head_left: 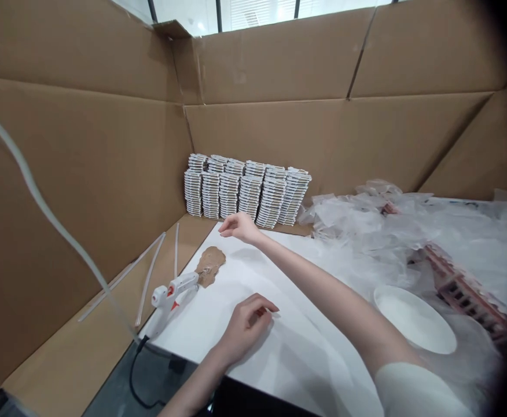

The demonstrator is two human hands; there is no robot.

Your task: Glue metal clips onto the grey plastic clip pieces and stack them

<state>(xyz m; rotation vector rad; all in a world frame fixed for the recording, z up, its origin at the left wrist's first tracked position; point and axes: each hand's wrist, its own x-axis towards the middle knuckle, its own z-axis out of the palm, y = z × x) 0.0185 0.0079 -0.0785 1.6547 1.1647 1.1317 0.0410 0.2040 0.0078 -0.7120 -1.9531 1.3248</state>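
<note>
The person's right hand (240,227) reaches across to the far end of the white-covered bench (219,313), just in front of the foot of the stacked thin white pieces (249,188), its fingers bent and thumb a little apart, in a half-spread shape. The left hand (247,327) is nearer the body, low over the bench by its front edge, with the fingers curled loosely inward; whether anything small is tucked in them cannot be told. Between the hands and farther left lies a ragged brown patch (210,265), with the nozzle of a white glue gun (177,289) at its lower edge. The gun stands at the bench's left edge, its orange trigger showing and a black cord (132,376) running down from its handle. The white pieces stand in several close columns against the cardboard wall (271,133). Translucent sticks (151,278) lie on the cardboard at left, and a pale hose (49,211) curves across the foreground there. On the right, clear plastic bags (353,223) are heaped near a pinkish building-like model (466,286) and a white oval dish (414,318).
</note>
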